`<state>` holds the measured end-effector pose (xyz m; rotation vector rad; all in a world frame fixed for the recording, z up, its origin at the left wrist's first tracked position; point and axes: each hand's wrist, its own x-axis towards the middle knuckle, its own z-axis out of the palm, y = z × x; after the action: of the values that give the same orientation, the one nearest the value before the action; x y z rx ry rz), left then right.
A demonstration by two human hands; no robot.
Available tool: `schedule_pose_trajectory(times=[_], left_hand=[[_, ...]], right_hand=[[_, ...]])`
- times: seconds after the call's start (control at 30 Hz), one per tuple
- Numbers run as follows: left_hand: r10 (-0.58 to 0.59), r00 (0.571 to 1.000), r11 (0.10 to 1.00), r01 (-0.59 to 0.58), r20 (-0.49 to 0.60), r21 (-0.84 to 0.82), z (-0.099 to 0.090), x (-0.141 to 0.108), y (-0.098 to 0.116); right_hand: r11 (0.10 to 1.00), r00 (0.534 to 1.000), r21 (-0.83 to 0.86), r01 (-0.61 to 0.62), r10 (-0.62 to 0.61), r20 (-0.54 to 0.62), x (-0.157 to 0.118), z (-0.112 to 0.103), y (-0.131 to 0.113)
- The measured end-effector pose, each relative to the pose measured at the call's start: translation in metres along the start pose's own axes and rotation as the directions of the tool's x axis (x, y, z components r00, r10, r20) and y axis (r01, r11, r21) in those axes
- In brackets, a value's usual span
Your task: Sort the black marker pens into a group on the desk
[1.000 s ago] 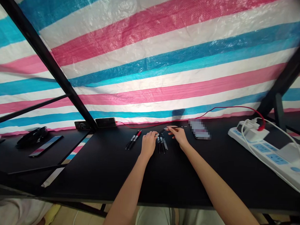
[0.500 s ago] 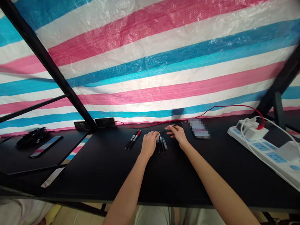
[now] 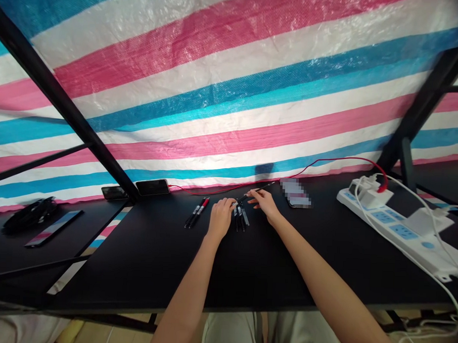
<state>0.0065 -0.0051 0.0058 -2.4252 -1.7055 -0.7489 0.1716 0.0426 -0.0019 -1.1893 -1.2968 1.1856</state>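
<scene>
My right hand [image 3: 264, 204] pinches a dark pen [image 3: 243, 198], which slants up to the right with its thin end showing past the fingers. The pen's lower left end meets the fingertips of my left hand [image 3: 220, 216], whose fingers are bent and closed there; the exact grip is small and partly hidden. Just below, between my hands, several dark pens [image 3: 242, 220] lie side by side on the black table [image 3: 255, 274], their upper ends partly covered. Left of my left hand lie a black pen [image 3: 193, 213] and a red-ended pen [image 3: 200, 211].
A phone [image 3: 299, 199] lies right of my hands; another phone [image 3: 152, 187] leans at the back. A white power strip [image 3: 397, 227] with cables stands at the right. Black frame bars [image 3: 72, 114] rise at the left, before a striped sheet [image 3: 231, 111].
The view has shifted slightly, so most things sit further left. The pen's thin end now shows more clearly beyond my right hand. Both hands keep nearly the same pose.
</scene>
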Motion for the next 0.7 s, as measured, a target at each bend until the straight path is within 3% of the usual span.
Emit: schedule_pose_trajectory(times=[0.1,0.2,0.33,0.4,0.53,0.7], left_hand=[[0.002,1.000,0.999,-0.002,-0.017,-0.038,0.000,0.000,0.000],[-0.093,0.994,0.992,0.087,-0.060,-0.096,0.000,0.001,-0.004],[-0.276,0.951,0.952,0.251,-0.136,-0.174,-0.001,0.004,-0.018],[-0.357,0.919,0.923,0.320,-0.168,-0.213,-0.001,0.005,-0.026],[-0.443,0.877,0.884,0.392,-0.187,-0.256,-0.002,0.004,-0.033],[-0.406,0.890,0.908,0.420,-0.209,0.021,-0.007,-0.002,-0.036]], right_hand=[[0.993,0.989,-0.107,0.043,-0.027,0.142,-0.002,0.001,-0.002],[0.922,0.989,-0.377,0.089,-0.037,0.143,-0.008,0.001,-0.008],[0.565,0.997,-0.821,0.083,-0.056,0.062,-0.017,0.002,-0.012],[0.453,0.998,-0.889,0.067,-0.010,0.070,-0.020,0.004,-0.010],[0.395,0.997,-0.916,0.072,-0.003,0.077,-0.022,0.009,-0.006],[0.380,0.997,-0.922,0.073,-0.007,0.076,-0.025,0.012,-0.008]])
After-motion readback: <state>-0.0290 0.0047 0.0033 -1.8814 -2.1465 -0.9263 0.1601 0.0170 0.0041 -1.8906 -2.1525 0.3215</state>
